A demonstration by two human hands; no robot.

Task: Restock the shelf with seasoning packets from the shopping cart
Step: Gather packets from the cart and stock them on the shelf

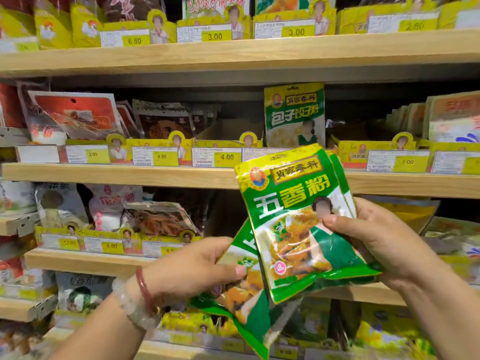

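Note:
My right hand pinches a green and yellow seasoning packet by its right edge, thumb on the front; at least one more packet lies behind it. My left hand grips another green packet that hangs lower and tilted, partly behind the first. Both are held in front of the wooden shelf. A similar green packet stands upright in a yellow display box on that shelf, just above the held ones. The shopping cart is out of view.
Yellow cardboard display boxes with price tags line each wooden shelf. The box tagged 4.00, left of the upright green packet, looks empty. Red and clear packets fill the boxes further left; more packets stand at right.

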